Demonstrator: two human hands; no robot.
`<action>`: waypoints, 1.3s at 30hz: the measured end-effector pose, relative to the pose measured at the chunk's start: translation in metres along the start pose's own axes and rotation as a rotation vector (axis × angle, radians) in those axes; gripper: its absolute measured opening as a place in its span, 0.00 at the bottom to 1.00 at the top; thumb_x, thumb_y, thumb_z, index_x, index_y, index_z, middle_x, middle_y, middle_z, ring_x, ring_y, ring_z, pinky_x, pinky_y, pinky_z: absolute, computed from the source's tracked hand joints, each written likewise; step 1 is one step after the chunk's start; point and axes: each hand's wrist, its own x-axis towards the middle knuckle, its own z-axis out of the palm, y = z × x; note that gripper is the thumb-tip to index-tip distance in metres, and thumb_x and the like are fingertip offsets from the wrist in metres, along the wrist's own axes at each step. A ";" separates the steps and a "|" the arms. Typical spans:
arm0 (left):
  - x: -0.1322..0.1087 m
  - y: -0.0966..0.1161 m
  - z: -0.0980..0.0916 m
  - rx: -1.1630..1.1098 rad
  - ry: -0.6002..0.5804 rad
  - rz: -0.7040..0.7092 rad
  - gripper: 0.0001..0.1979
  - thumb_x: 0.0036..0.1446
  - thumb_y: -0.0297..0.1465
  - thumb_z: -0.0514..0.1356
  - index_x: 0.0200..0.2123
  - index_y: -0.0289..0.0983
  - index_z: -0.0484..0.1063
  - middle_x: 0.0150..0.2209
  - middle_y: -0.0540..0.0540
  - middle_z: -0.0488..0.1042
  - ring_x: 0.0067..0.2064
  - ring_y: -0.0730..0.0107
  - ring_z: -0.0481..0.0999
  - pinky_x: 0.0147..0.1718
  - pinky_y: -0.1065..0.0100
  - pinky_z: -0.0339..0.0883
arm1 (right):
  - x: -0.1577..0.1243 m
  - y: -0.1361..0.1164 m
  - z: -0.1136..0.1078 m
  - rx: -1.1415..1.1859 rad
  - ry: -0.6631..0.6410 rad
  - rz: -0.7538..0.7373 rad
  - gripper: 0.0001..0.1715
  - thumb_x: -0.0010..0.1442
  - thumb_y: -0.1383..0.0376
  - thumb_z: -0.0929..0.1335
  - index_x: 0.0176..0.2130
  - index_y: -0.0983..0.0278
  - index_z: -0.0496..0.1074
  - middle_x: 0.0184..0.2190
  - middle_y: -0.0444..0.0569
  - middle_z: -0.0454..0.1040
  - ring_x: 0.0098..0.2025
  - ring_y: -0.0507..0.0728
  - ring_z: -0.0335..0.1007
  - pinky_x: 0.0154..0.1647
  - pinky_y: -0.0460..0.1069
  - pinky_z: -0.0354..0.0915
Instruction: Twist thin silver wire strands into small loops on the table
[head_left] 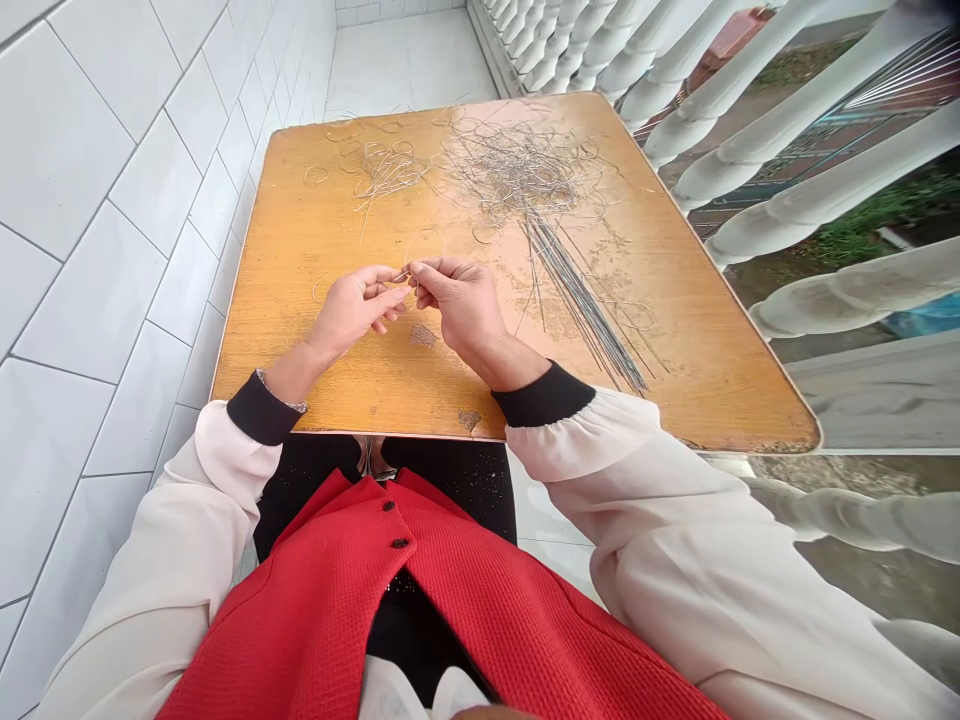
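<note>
My left hand and my right hand meet over the near left part of the table. Thumb and fingers of each are pinched on a thin wire, whose faint loop rises just beyond the fingertips. Most of the wire between the fingers is hidden or too fine to follow. Beyond my left hand lies a small heap of bent wires. A larger tangle of curled wires lies further right. From it a bundle of straight grey wires runs toward the table's near right side.
The wooden table has worn patches on its top. A white tiled wall stands close on the left, and a white balustrade runs along the right. Loose single wires are scattered around the bundle.
</note>
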 end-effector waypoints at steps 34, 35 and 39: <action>0.004 -0.025 -0.003 0.790 0.259 0.373 0.20 0.59 0.23 0.70 0.53 0.40 0.78 0.34 0.51 0.83 0.39 0.66 0.83 0.42 0.65 0.73 | -0.007 -0.003 -0.002 0.153 -0.064 0.098 0.05 0.59 0.65 0.78 0.31 0.61 0.81 0.29 0.43 0.77 0.31 0.49 0.71 0.36 0.45 0.70; 0.004 -0.025 -0.003 0.786 0.258 0.372 0.20 0.58 0.22 0.70 0.53 0.40 0.78 0.34 0.51 0.83 0.39 0.65 0.83 0.42 0.65 0.72 | -0.007 -0.003 -0.002 0.157 -0.077 0.087 0.04 0.58 0.66 0.78 0.31 0.61 0.81 0.30 0.43 0.78 0.31 0.49 0.71 0.36 0.45 0.70; 0.002 -0.024 0.000 0.731 0.268 0.386 0.19 0.57 0.22 0.70 0.51 0.41 0.78 0.33 0.52 0.82 0.37 0.67 0.82 0.42 0.66 0.72 | -0.007 -0.001 -0.001 0.142 -0.086 0.027 0.05 0.55 0.68 0.78 0.31 0.62 0.80 0.32 0.44 0.79 0.32 0.50 0.71 0.36 0.47 0.70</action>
